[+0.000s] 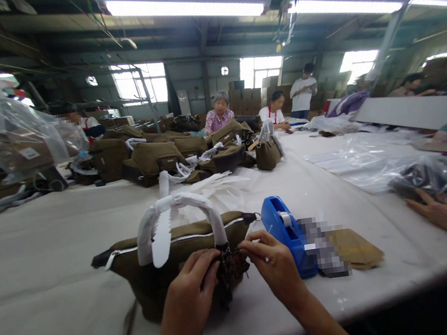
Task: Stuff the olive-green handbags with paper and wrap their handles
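At the near edge of the long white table (pixel 32 253), an olive canvas handbag (pixel 154 264) is laid on its side, zip uppermost, its handles (pixel 179 206) wrapped in white protective paper. A small dark patterned trinket (pixel 232 268), hanging at the base of the near handle, is being worked between both hands. The left hand (pixel 192 289) is curled closed around the trinket's left side, fingers bent in tight; the right hand (pixel 275 265) is pinched on its right edge with thumb and forefinger, the other fingers loosely tucked. Just beside the right hand, a blue tape dispenser (pixel 288 236) is seen, with a brown paper envelope (pixel 355 249) lying past it.

The bag is judged soft and light, likely to sag if lifted by the body; the wrapped handles look the surest place to take hold. The trinket appears small and floppy, suited to fingertip pinching only.

At the far right, another person's hand (pixel 439 213) is rested on clear plastic bags (pixel 371 162). Further up the table, more olive bags (pixel 152 160) are heaped, with seated workers (pixel 220 113) behind them.
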`<state>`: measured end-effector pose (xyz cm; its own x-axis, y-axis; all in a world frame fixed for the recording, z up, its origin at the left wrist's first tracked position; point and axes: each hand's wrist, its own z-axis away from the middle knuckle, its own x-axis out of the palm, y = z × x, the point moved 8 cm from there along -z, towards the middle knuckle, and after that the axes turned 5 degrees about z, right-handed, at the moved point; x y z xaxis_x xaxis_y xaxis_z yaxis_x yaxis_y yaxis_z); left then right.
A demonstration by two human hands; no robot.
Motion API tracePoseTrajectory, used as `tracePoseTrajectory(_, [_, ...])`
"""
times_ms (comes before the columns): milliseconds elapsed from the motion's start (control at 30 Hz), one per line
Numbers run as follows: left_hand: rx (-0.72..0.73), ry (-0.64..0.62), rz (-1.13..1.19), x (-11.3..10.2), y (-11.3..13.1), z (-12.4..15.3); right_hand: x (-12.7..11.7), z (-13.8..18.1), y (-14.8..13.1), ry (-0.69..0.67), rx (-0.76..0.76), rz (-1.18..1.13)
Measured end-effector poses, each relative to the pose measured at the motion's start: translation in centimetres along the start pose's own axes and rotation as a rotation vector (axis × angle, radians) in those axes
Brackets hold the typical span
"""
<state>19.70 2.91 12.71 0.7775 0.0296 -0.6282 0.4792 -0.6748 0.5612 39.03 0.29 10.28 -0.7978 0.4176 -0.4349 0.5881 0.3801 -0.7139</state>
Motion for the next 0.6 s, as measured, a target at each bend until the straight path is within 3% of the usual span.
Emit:
tracePoseTrajectory(133, [0.123,0.048,-0.275,-0.2,0.8,0.4,0.1,-0.1,-0.3,0.011,-0.020,0.019])
tracePoseTrajectory(267, [0.198,0.074,-0.373,-0.1,1.8,0.6,0.5,-0.5,-1.1,0.010,-0.038,0.038])
tracePoseTrajectory(467, [0.289,0.109,-0.273,-1.2,3.0,0.3,0.5,-0.3,-1.8,-0.032,-0.091,0.124])
tracePoseTrajectory(600, [0.217,0.171,-0.118,-3.8,2.6,0.1,-1.5,0.7,-1.2,0.001,-0.089,0.251])
